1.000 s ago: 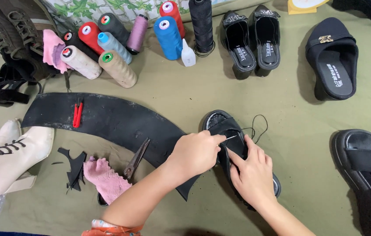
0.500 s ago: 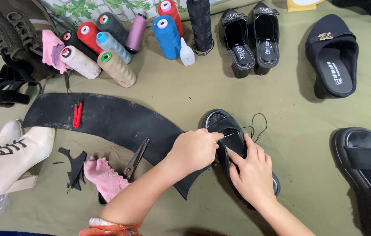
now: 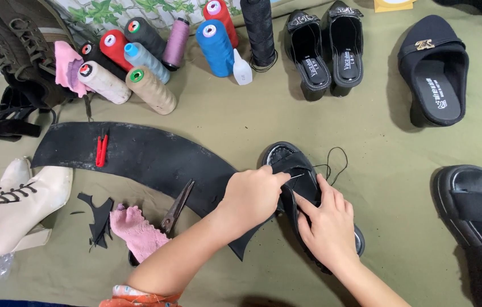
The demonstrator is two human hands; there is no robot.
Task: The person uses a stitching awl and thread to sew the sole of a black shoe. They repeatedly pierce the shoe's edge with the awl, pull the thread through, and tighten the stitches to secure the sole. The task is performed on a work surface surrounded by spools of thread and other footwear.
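A long curved sheet of black rubber (image 3: 138,156) lies across the olive cloth (image 3: 366,131), its right tip running under the left hand (image 3: 252,196). Just right of it, near the middle of the scene, sits the black sandal (image 3: 295,170) being sewn, both hands on it.

What could go wrong, as I judge it: the black thread (image 3: 332,162) loops loose to the right of the sandal and could snag on the strap or knot when pulled; the needle (image 3: 296,177), a thin bright sliver between the hands, points toward the right hand (image 3: 323,219) and could prick a finger if it breaks through suddenly; and the sandal rests only on soft cloth, so a hard push might shift it.

The left hand is curled tight, fingertips pinched on the needle's end at the strap. The right hand is half open, its fingers spread flat over the strap and sole, pressing the sandal down.

Rusty scissors (image 3: 177,204) lie to the left of the left forearm, well clear.
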